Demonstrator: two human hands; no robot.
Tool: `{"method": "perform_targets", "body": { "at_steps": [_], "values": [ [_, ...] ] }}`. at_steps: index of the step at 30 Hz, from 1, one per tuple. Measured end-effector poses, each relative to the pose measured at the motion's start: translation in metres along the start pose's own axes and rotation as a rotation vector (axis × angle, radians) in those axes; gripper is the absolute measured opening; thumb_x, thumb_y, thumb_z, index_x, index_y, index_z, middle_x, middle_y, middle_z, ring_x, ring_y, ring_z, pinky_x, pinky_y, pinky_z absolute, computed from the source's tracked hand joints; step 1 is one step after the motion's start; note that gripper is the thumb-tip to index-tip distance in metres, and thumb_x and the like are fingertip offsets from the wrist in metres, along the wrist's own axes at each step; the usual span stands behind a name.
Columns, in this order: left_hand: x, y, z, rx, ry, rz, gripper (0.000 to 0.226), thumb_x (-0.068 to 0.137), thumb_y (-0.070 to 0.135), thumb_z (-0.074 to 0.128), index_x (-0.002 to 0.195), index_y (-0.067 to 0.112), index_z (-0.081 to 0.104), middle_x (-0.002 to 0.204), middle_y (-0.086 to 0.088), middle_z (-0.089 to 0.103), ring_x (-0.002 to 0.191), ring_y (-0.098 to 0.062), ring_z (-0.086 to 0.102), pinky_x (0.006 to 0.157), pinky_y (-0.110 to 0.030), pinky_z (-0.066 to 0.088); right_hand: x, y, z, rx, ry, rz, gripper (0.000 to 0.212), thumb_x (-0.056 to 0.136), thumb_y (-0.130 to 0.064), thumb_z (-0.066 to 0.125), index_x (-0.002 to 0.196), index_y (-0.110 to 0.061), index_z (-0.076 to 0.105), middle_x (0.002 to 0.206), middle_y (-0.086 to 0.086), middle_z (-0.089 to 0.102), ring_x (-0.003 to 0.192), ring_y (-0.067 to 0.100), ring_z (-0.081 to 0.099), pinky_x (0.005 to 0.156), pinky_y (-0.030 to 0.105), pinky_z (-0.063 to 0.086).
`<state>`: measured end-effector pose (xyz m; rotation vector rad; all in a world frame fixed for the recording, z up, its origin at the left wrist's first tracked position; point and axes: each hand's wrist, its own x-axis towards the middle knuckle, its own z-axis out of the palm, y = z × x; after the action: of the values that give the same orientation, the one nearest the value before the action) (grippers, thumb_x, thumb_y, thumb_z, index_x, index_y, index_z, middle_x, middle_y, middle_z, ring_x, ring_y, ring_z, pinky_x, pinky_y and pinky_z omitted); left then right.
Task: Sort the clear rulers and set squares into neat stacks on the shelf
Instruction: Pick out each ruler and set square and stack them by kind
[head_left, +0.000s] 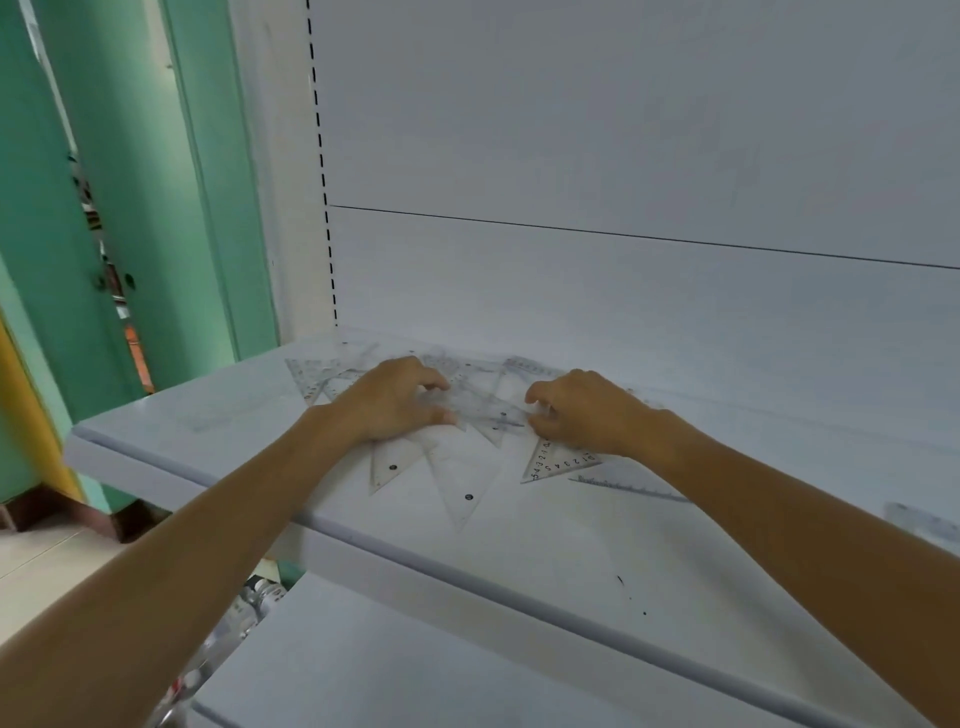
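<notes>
Clear plastic set square (488, 413) lies on the white shelf (208, 431), long axis left to right, left hand (395, 405) and right hand (584, 410) each with a pinching grip on one end; loose set squares (460, 488) beneath point toward the front edge, overlaps hard to separate; far-right ruler (924, 522) cut off.

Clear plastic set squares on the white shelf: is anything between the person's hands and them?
Nothing visible does. The left hand and right hand already pinch a piece among the clear plastic set squares, which lie in a scattered pile on the white shelf.
</notes>
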<state>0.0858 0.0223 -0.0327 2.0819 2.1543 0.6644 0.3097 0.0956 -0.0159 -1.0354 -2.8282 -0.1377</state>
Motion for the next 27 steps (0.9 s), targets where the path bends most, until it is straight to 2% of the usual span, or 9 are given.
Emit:
{"method": "perform_targets", "body": {
  "at_steps": [2,6,9,11,15,19,21,23,27],
  "values": [
    [0.0,0.0,0.002,0.0,0.02,0.013,0.051,0.078,0.045,0.068,0.122,0.022,0.058,0.119,-0.001,0.055,0.112,-0.018,0.05,0.091,-0.026,0.035,0.0,-0.003,0.0,0.006,-0.004,0.01,0.028,0.09,-0.022,0.047,0.112,-0.007,0.056,0.1,0.014,0.064,0.086,0.029,0.062,0.079,0.042,0.052],
    [-0.001,-0.002,0.005,-0.019,0.09,0.084,0.048,0.079,0.038,0.068,0.122,0.019,0.058,0.108,0.003,0.059,0.102,-0.014,0.052,0.083,-0.022,0.034,-0.001,-0.004,-0.004,0.092,0.031,0.065,0.034,0.088,-0.006,0.045,0.122,-0.008,0.047,0.106,0.015,0.057,0.086,0.03,0.061,0.077,0.044,0.053],
    [-0.002,-0.002,0.008,0.023,0.152,0.137,0.038,0.084,0.029,0.065,0.12,0.019,0.059,0.106,0.003,0.06,0.104,-0.016,0.053,0.082,-0.019,0.032,-0.002,-0.001,-0.005,0.132,0.093,0.112,0.034,0.087,0.003,0.042,0.12,-0.006,0.043,0.094,0.015,0.056,0.079,0.028,0.059,0.074,0.042,0.053],
    [-0.002,-0.002,0.008,0.012,0.142,0.126,0.041,0.083,0.032,0.065,0.122,0.021,0.058,0.113,0.001,0.059,0.107,-0.016,0.052,0.086,-0.021,0.034,-0.002,0.0,-0.004,0.127,0.128,0.132,0.032,0.086,0.005,0.042,0.116,-0.004,0.043,0.086,0.014,0.057,0.071,0.027,0.056,0.068,0.039,0.051],
    [-0.001,-0.005,0.009,-0.001,0.085,0.07,0.054,0.082,0.043,0.063,0.131,0.023,0.049,0.13,0.001,0.054,0.119,-0.016,0.048,0.098,-0.03,0.036,-0.003,0.003,0.0,0.137,0.186,0.183,0.036,0.085,0.005,0.039,0.119,-0.006,0.044,0.097,0.013,0.059,0.084,0.03,0.059,0.067,0.038,0.047],
    [0.005,0.004,0.007,0.097,0.124,0.137,0.049,0.086,0.045,0.057,0.13,0.026,0.049,0.135,0.004,0.048,0.124,-0.016,0.037,0.097,-0.028,0.027,-0.005,0.01,0.003,0.209,0.184,0.201,0.038,0.088,-0.002,0.039,0.124,-0.009,0.046,0.109,0.01,0.056,0.089,0.021,0.05,0.071,0.03,0.039],
    [0.014,0.011,0.004,0.1,0.121,0.141,0.046,0.089,0.041,0.055,0.131,0.023,0.048,0.136,0.003,0.047,0.125,-0.016,0.036,0.1,-0.029,0.028,-0.008,0.014,0.003,0.249,0.187,0.204,0.036,0.089,-0.007,0.044,0.124,-0.01,0.048,0.112,0.009,0.055,0.092,0.02,0.05,0.075,0.029,0.04],
    [0.025,0.018,0.003,0.106,0.051,0.128,0.051,0.088,0.04,0.056,0.134,0.023,0.044,0.14,0.002,0.043,0.128,-0.018,0.036,0.104,-0.033,0.03,-0.011,0.016,0.002,0.255,0.178,0.206,0.037,0.088,-0.014,0.051,0.124,-0.011,0.048,0.113,0.008,0.055,0.096,0.021,0.051,0.079,0.029,0.042],
    [0.042,0.031,0.01,0.047,-0.124,0.042,0.075,0.081,0.051,0.061,0.143,0.025,0.028,0.146,-0.005,0.034,0.133,-0.024,0.034,0.106,-0.038,0.032,-0.018,0.02,0.002,0.27,0.173,0.178,0.042,0.084,-0.017,0.06,0.124,-0.013,0.049,0.112,0.005,0.054,0.085,0.014,0.046,0.074,0.025,0.038]
  ]
}}
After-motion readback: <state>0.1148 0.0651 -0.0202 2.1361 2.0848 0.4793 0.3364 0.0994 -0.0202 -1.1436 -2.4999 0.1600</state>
